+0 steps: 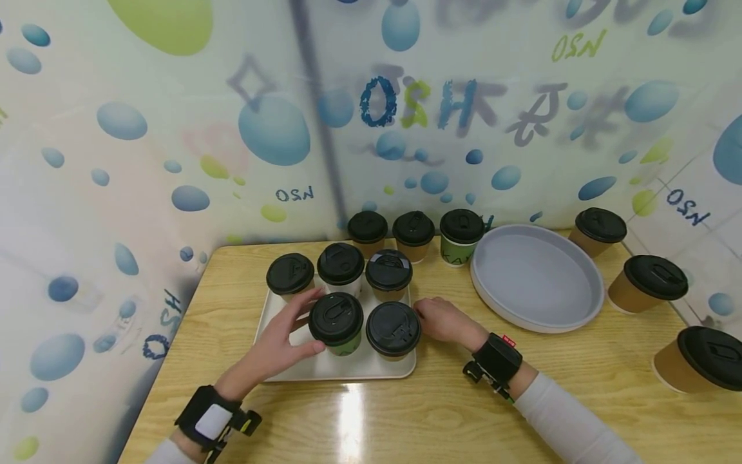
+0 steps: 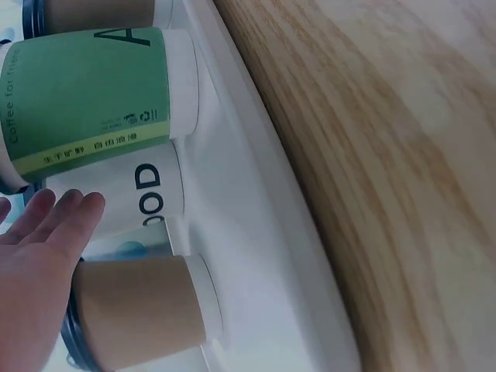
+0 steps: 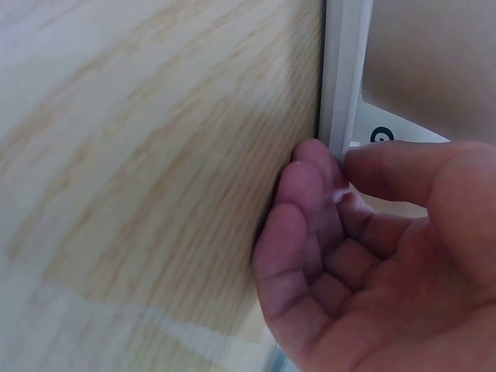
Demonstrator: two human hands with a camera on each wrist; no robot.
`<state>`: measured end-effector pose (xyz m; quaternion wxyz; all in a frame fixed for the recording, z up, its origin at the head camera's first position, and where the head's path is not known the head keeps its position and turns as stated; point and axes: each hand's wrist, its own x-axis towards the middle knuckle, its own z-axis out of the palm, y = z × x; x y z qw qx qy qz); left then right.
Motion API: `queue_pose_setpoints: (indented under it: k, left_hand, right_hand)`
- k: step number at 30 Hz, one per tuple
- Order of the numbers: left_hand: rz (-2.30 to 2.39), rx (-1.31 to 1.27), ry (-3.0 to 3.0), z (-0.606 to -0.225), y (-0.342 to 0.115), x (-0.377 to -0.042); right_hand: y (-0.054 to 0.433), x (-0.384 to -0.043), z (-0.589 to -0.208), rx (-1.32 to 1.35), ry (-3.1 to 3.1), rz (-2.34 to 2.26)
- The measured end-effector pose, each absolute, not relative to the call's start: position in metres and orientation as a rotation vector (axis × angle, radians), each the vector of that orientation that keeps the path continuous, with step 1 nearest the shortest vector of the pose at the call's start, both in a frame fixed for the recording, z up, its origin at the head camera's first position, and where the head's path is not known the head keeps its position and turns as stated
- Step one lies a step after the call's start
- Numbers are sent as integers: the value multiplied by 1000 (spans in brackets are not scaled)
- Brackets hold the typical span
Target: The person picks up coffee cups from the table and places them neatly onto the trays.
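A white tray (image 1: 301, 368) carries several black-lidded paper coffee cups. Beside the green coffee cup (image 1: 346, 345) at the tray's front, my left hand (image 1: 281, 341) holds its thumb and fingers spread, the fingers fairly straight. The left wrist view shows its fingertips (image 2: 91, 208) by the lid end of the green cup, in front of a white cup (image 2: 159, 174). At the tray's right side, my right hand (image 1: 443, 320) grips the rim, thumb above and curled fingers (image 3: 283, 232) below. A brown cup (image 1: 390, 353) stands on the tray close to that hand.
A round grey tray (image 1: 536, 277) rests to the right. Behind the white tray stand two brown cups and a green one (image 1: 456, 251). Three more brown cups (image 1: 632, 290) line the table's right side. A printed curtain (image 1: 348, 174) rises behind the table.
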<state>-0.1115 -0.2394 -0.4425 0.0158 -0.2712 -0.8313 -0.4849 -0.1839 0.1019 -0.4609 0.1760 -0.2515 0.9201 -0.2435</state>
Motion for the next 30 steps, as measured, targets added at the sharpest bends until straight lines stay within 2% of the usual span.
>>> queue_pose_setpoints:
  k: [5, 18, 30]
  left_hand:
    - [-1493, -822, -2516, -445, -249, -106]
    - [-1347, -512, -2328, -439, -260, -95]
    - [-1336, -391, -2311, -437, -263, -92]
  right_hand:
    - [101, -184, -460, -694, 2612, -688]
    - [99, -185, -458, -627, 2599, -702]
    - [98, -185, -459, -539, 2555, -764]
